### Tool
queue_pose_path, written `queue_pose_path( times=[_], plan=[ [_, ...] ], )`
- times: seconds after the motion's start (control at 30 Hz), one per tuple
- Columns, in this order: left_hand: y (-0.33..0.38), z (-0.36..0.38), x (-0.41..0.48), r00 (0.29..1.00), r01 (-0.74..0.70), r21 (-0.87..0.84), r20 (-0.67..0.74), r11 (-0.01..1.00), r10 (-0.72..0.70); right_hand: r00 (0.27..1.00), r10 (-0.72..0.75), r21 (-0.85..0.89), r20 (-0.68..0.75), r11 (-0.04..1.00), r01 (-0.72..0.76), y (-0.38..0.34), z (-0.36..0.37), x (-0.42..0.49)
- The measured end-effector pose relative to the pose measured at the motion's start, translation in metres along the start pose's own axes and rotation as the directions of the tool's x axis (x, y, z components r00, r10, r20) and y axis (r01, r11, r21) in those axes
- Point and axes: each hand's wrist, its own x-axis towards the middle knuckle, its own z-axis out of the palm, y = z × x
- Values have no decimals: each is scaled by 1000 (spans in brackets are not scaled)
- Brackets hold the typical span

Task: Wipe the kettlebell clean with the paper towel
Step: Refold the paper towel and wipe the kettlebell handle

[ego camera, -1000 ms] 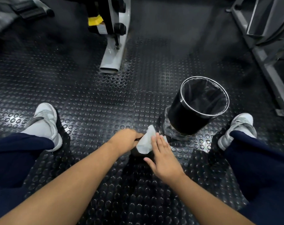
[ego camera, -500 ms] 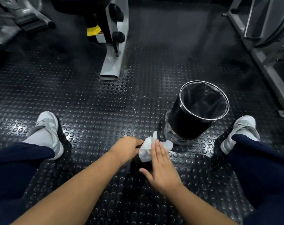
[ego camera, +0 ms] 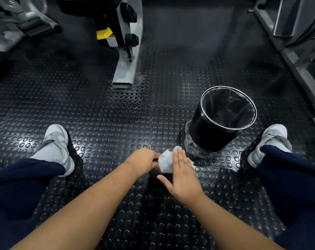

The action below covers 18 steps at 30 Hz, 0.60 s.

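A black kettlebell (ego camera: 155,175) stands on the studded floor between my legs, almost wholly hidden under my hands. My left hand (ego camera: 142,161) is curled around its handle. A crumpled white paper towel (ego camera: 165,162) lies on the kettlebell's top and right side. My right hand (ego camera: 180,175) presses flat on the towel with straight fingers and the thumb spread toward me.
A black waste bin (ego camera: 216,134) with a silver rim and a dark liner stands just right of the kettlebell. My two grey shoes (ego camera: 55,147) flank the spot. A grey machine foot (ego camera: 126,69) lies ahead, and a grey machine frame (ego camera: 297,56) runs along the right.
My right hand has slid the towel over the kettlebell, which now bunches more under the palm. The camera has tipped slightly, shifting the scene downward. My left hand keeps its grip.
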Motion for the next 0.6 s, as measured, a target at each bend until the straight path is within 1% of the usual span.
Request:
queue_pose_path(
  times=[0.1, 0.17, 0.27, 0.33, 0.4, 0.53, 0.6],
  plan=[
    [2, -3, 1, 1000, 23, 72, 0, 997, -23, 994, -101, -39, 29, 994, 102, -18, -2, -4],
    [2, -1, 1, 1000, 23, 68, -5, 997, -23, 990, -135, -51, 41, 989, 137, -16, -2, -16],
    [0, -1, 1, 1000, -3, -7, -4, 1000, 3, 994, -96, -62, 53, 993, 99, 2, 3, -27],
    [0, -2, 0, 1000, 0, -31, 6, 1000, 0, 999, -39, -30, 24, 999, 40, 6, 2, -19],
    [0, -3, 1, 1000, 7, -30, 24, 1000, -6, 1000, -14, 8, 0, 1000, 14, -3, 0, -6],
    [0, -3, 1, 1000, 16, 0, 4, 1000, -16, 996, -89, -7, -4, 996, 89, -28, -1, -4],
    [1, -3, 1, 1000, 10, 7, -5, 1000, -10, 995, -99, -7, 7, 995, 99, -24, 2, -14]
  ],
)
